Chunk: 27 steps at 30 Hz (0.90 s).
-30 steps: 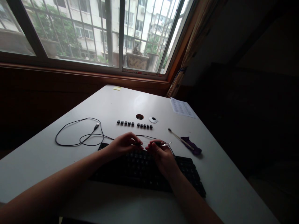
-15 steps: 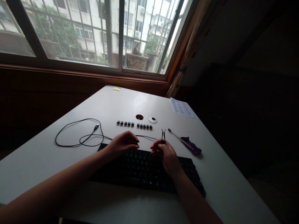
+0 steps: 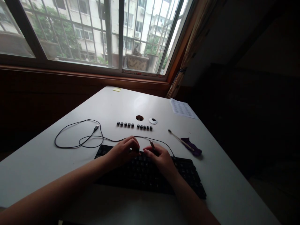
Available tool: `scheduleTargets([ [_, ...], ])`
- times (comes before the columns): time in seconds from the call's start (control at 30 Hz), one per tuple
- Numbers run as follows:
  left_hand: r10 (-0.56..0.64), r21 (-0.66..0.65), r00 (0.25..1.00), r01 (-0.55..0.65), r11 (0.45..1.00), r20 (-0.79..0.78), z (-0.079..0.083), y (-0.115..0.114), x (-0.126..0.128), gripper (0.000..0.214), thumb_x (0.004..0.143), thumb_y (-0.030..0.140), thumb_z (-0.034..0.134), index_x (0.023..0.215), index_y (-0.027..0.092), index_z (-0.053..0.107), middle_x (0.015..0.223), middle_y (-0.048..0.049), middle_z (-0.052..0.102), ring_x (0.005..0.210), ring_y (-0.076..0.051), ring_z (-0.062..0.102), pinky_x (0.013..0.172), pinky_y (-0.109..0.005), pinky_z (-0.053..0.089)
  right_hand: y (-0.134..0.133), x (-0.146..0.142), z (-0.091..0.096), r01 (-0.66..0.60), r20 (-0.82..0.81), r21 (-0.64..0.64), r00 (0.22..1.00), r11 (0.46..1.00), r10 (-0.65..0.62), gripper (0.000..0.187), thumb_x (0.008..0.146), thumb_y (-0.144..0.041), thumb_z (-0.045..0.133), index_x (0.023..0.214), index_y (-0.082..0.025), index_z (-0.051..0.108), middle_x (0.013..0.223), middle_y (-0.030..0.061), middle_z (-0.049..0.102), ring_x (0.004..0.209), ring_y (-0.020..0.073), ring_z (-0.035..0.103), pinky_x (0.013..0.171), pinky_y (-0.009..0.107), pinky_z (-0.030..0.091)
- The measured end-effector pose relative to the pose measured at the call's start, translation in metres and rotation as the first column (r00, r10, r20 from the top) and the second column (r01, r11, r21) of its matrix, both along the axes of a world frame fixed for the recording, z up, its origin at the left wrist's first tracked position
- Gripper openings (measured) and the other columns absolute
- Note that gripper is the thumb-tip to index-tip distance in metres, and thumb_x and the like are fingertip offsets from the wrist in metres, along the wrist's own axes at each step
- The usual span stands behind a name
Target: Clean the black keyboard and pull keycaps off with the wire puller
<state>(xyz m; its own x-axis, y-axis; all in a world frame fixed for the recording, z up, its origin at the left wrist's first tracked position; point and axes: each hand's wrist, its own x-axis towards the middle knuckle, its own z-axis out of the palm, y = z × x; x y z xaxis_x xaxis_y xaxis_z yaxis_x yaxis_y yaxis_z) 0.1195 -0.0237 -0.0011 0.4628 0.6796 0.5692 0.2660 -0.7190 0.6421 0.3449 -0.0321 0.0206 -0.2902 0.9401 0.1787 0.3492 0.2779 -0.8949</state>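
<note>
A black keyboard [image 3: 150, 175] lies across the near part of the white table. Over its upper edge, my left hand [image 3: 125, 151] is closed with fingertips pinched on a small dark keycap, mostly hidden by the fingers. Close by on the right, my right hand [image 3: 161, 157] is closed around a keycap puller [image 3: 152, 145], whose wire end points up and to the left. The fingertips of both hands almost meet above the top keys. Beyond the hands, several loose black keycaps [image 3: 129, 124] form a row on the table.
A looped USB cable [image 3: 81, 122] lies left and runs behind the hands to the keyboard. At right, a thin brush [image 3: 179, 138] rests on a dark purple cloth [image 3: 194, 149]. Farther back are a cable hole [image 3: 139, 118], its white cover [image 3: 153, 121] and a printed sheet [image 3: 182, 108].
The puller has tipped from upright to a leftward slant in my right hand, which has moved slightly left. My left hand has shifted slightly lower, its fingers more bent.
</note>
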Motion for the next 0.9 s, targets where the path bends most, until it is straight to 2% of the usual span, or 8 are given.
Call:
scheduleTargets([
  [0.13,0.033,0.115,0.991,-0.018,0.993,-0.126,-0.002,-0.002,0.001,0.011,0.095,0.022,0.064,0.096,0.017,0.055,0.099,-0.0047,0.061,0.082,-0.015,0.062,0.073,-0.026,0.053,0.000,-0.004,-0.002,-0.059,0.072,0.012,0.996,0.998,0.058,0.019,0.084,-0.041,0.073,0.090,-0.023,0.078,0.080,0.0018,0.066,0.078,0.0194,0.061,0.074,0.032,0.045],
  [0.27,0.037,0.198,0.981,0.001,0.980,-0.190,-0.005,-0.003,0.003,0.011,0.100,0.027,0.056,0.097,0.017,0.054,0.098,-0.0057,0.060,0.082,-0.015,0.062,0.073,-0.026,0.054,0.000,-0.005,-0.005,-0.059,0.084,0.009,0.995,0.998,0.059,0.021,0.083,-0.042,0.075,0.089,-0.022,0.077,0.076,0.0007,0.064,0.074,0.0179,0.060,0.070,0.030,0.045],
  [0.4,0.041,0.249,0.972,0.019,0.968,-0.233,-0.007,-0.004,0.004,0.010,0.103,0.026,0.050,0.098,0.017,0.052,0.099,-0.0068,0.059,0.083,-0.016,0.061,0.074,-0.027,0.056,0.000,-0.006,-0.008,-0.048,0.108,0.030,0.993,0.998,0.045,0.020,0.081,-0.041,0.077,0.084,-0.021,0.076,0.074,-0.0001,0.062,0.072,0.0174,0.059,0.068,0.029,0.045],
  [0.57,0.019,0.221,0.970,0.036,0.975,-0.243,-0.009,-0.004,0.003,0.008,0.102,0.024,0.051,0.099,0.017,0.050,0.102,-0.0069,0.058,0.084,-0.016,0.061,0.073,-0.026,0.056,-0.001,-0.009,-0.009,-0.060,0.105,0.033,0.993,0.998,0.056,0.019,0.082,-0.040,0.076,0.084,-0.021,0.074,0.076,0.0001,0.063,0.074,0.0169,0.060,0.068,0.028,0.045],
  [0.7,0.018,0.167,0.977,0.019,0.986,-0.214,-0.009,-0.003,0.003,0.011,0.101,0.024,0.055,0.108,0.018,0.049,0.107,-0.0073,0.057,0.088,-0.016,0.062,0.076,-0.028,0.057,0.000,-0.006,-0.006,-0.037,0.118,0.051,0.993,0.998,0.031,0.019,0.082,-0.040,0.076,0.085,-0.021,0.074,0.073,-0.0009,0.059,0.069,0.0155,0.056,0.065,0.027,0.044],
  [0.8,0.067,0.134,0.978,-0.041,0.990,-0.198,-0.008,-0.002,0.003,0.023,0.098,0.023,0.059,0.117,0.019,0.047,0.114,-0.0086,0.056,0.087,-0.016,0.063,0.077,-0.030,0.058,0.009,0.008,0.000,0.033,0.154,0.097,0.987,0.995,-0.048,0.020,0.082,-0.041,0.074,0.088,-0.022,0.076,0.071,-0.0016,0.057,0.067,0.0151,0.054,0.064,0.028,0.043],
  [0.9,0.112,0.136,0.965,-0.081,0.987,-0.237,-0.005,-0.001,0.003,0.017,0.097,0.024,0.058,0.112,0.019,0.051,0.114,-0.0088,0.058,0.090,-0.018,0.062,0.079,-0.033,0.058,0.029,0.030,0.004,0.140,0.186,0.102,0.970,0.985,-0.158,0.027,0.081,-0.047,0.073,0.089,-0.021,0.075,0.069,-0.0015,0.057,0.065,0.0154,0.053,0.062,0.028,0.042],
])
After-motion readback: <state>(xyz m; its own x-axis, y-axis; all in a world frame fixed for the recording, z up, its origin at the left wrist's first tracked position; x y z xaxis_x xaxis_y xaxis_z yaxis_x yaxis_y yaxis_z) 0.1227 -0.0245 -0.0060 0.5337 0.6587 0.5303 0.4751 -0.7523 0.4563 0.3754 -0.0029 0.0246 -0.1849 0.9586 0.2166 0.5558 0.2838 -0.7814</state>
